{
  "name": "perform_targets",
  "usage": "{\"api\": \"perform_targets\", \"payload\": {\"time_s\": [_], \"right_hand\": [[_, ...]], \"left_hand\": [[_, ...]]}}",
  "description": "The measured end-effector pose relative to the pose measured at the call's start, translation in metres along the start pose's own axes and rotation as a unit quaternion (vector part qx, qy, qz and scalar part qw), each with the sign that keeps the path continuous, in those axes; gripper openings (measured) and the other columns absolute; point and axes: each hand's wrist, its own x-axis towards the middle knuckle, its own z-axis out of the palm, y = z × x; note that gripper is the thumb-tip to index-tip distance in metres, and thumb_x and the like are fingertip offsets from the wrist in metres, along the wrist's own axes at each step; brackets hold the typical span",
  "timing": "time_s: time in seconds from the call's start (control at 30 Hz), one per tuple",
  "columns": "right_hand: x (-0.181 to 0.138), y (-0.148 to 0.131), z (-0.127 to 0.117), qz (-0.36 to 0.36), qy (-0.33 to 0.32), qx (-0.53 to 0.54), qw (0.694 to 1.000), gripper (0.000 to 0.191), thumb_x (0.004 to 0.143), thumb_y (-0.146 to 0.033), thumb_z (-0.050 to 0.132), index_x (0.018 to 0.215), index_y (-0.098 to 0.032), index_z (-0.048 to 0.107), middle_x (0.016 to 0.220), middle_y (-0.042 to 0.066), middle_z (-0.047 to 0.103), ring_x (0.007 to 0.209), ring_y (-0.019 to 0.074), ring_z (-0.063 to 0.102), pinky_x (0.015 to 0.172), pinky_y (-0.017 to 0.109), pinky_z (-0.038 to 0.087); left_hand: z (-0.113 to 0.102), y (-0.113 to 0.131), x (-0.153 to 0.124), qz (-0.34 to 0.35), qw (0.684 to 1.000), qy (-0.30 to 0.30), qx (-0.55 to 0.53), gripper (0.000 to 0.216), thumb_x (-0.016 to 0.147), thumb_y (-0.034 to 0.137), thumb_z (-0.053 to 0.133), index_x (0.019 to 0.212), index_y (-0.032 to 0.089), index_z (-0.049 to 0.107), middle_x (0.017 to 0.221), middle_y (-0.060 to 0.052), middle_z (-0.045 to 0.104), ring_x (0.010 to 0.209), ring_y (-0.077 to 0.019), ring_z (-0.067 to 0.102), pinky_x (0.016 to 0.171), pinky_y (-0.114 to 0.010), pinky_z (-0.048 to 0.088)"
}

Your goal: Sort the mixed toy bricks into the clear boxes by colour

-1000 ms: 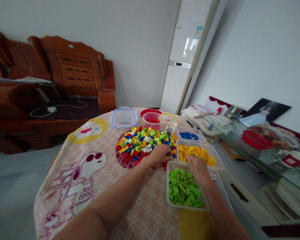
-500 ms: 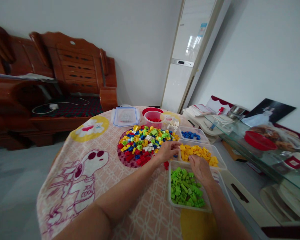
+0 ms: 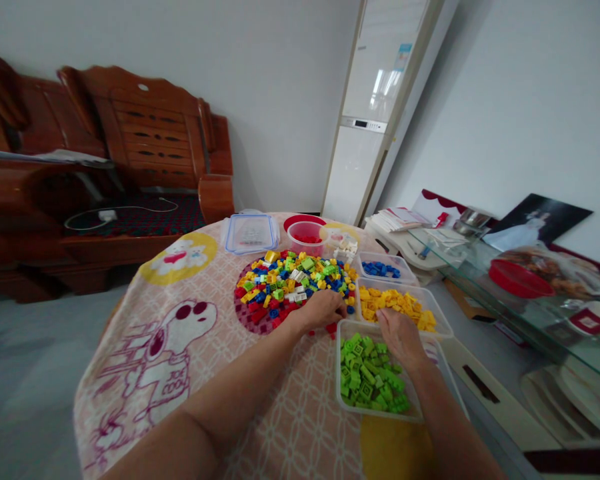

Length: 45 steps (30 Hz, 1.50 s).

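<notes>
A pile of mixed coloured bricks (image 3: pixel 287 283) lies on the round table's cartoon cloth (image 3: pixel 180 353). My left hand (image 3: pixel 323 309) rests at the pile's near right edge, fingers curled down onto the bricks; what they pinch is hidden. My right hand (image 3: pixel 400 335) hangs over the far rim of the clear bin of green bricks (image 3: pixel 367 383), just short of the bin of yellow bricks (image 3: pixel 397 302). Its fingers are bent together and anything in them is hidden. A few red bricks (image 3: pixel 332 329) lie between the hands.
Behind the pile stand a bin of blue bricks (image 3: pixel 381 269), a cup of red bricks (image 3: pixel 306 237), loose white bricks (image 3: pixel 346 249) and a clear lid (image 3: pixel 251 233). A wooden sofa (image 3: pixel 130 147) is at the left, a tall white air conditioner (image 3: pixel 367 113) behind, a cluttered glass table (image 3: pixel 530 293) at the right.
My left hand reached right toward the yellow bin, then drew back to the pile's edge. My right hand stayed over the green bin's far rim.
</notes>
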Motion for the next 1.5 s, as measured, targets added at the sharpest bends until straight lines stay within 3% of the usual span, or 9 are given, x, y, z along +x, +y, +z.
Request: {"api": "perform_targets", "payload": {"time_s": [0.2, 0.33, 0.53, 0.8, 0.87, 1.03, 1.13, 1.3, 1.5], "right_hand": [[0.0, 0.0, 0.0, -0.005, 0.009, 0.006, 1.0, 0.036, 0.101, -0.026, 0.037, 0.083, -0.017, 0.067, 0.082, 0.01, 0.072, 0.076, 0.0187, 0.065, 0.068, 0.028, 0.037], [0.0, 0.001, 0.001, -0.008, 0.015, 0.014, 1.0, 0.037, 0.101, -0.027, 0.037, 0.082, -0.017, 0.067, 0.081, 0.01, 0.072, 0.074, 0.0178, 0.065, 0.068, 0.028, 0.037], [0.001, 0.002, 0.003, -0.001, 0.012, 0.003, 1.0, 0.038, 0.101, -0.028, 0.037, 0.083, -0.016, 0.068, 0.082, 0.01, 0.072, 0.075, 0.0173, 0.065, 0.068, 0.027, 0.036], [0.001, 0.001, 0.001, 0.001, -0.003, 0.003, 1.0, 0.039, 0.102, -0.027, 0.035, 0.085, -0.015, 0.068, 0.084, 0.01, 0.072, 0.076, 0.0175, 0.065, 0.069, 0.027, 0.037], [0.001, 0.001, 0.001, 0.0, -0.003, 0.001, 1.0, 0.039, 0.102, -0.027, 0.035, 0.085, -0.016, 0.068, 0.084, 0.01, 0.072, 0.075, 0.0175, 0.064, 0.069, 0.027, 0.036], [0.0, 0.002, 0.002, -0.004, 0.003, -0.002, 1.0, 0.037, 0.101, -0.028, 0.037, 0.083, -0.017, 0.067, 0.081, 0.009, 0.071, 0.074, 0.0165, 0.064, 0.068, 0.026, 0.036], [0.0, 0.003, 0.004, -0.007, 0.005, 0.0, 1.0, 0.037, 0.102, -0.028, 0.037, 0.083, -0.017, 0.067, 0.081, 0.008, 0.071, 0.074, 0.0165, 0.064, 0.069, 0.026, 0.036], [0.0, 0.003, 0.003, -0.01, 0.006, -0.004, 1.0, 0.038, 0.102, -0.026, 0.035, 0.083, -0.016, 0.067, 0.082, 0.009, 0.071, 0.076, 0.0172, 0.065, 0.07, 0.027, 0.036], [-0.001, 0.001, 0.001, -0.006, 0.009, 0.002, 1.0, 0.036, 0.101, -0.027, 0.038, 0.083, -0.016, 0.067, 0.081, 0.009, 0.072, 0.075, 0.0166, 0.065, 0.068, 0.027, 0.035]], "left_hand": [[0.0, 0.001, -0.002, -0.01, 1.0, 0.017, 0.003, 0.017, 0.076, 0.017, 0.065, 0.083, 0.023, 0.079, 0.085, -0.004, 0.077, 0.081, -0.0191, 0.068, 0.075, -0.025, 0.048], [-0.003, 0.004, 0.0, -0.034, 0.993, 0.061, -0.092, 0.015, 0.076, 0.017, 0.064, 0.083, 0.019, 0.077, 0.08, -0.002, 0.076, 0.073, -0.0144, 0.066, 0.069, -0.021, 0.046], [0.002, 0.015, 0.006, -0.079, 0.948, 0.13, -0.278, 0.018, 0.076, 0.02, 0.066, 0.09, 0.015, 0.076, 0.074, 0.0, 0.073, 0.065, -0.0107, 0.062, 0.06, -0.018, 0.045], [0.023, 0.018, 0.02, -0.059, 0.891, 0.129, -0.431, 0.036, 0.075, 0.012, 0.062, 0.109, 0.013, 0.072, 0.089, -0.005, 0.075, 0.071, -0.0117, 0.066, 0.067, -0.022, 0.052], [0.014, 0.012, 0.017, -0.065, 0.903, 0.153, -0.396, 0.035, 0.076, 0.012, 0.06, 0.109, 0.014, 0.073, 0.09, -0.005, 0.075, 0.075, -0.0129, 0.067, 0.07, -0.023, 0.053], [-0.017, -0.005, 0.0, -0.099, 0.959, 0.192, -0.183, 0.022, 0.08, 0.016, 0.06, 0.094, 0.018, 0.077, 0.083, -0.002, 0.075, 0.075, -0.0136, 0.066, 0.073, -0.023, 0.05], [-0.023, -0.007, -0.004, -0.106, 0.978, 0.16, -0.086, 0.018, 0.081, 0.017, 0.06, 0.088, 0.019, 0.077, 0.086, -0.003, 0.075, 0.078, -0.0152, 0.066, 0.074, -0.023, 0.048], [-0.012, 0.005, -0.004, -0.126, 0.988, 0.083, 0.035, 0.015, 0.083, 0.026, 0.062, 0.086, 0.019, 0.075, 0.087, -0.006, 0.073, 0.083, -0.0209, 0.066, 0.073, -0.027, 0.048], [-0.008, 0.018, -0.005, -0.133, 0.985, 0.036, 0.1, 0.016, 0.085, 0.023, 0.058, 0.089, 0.019, 0.072, 0.095, -0.01, 0.067, 0.09, -0.0233, 0.066, 0.075, -0.03, 0.051]]}}
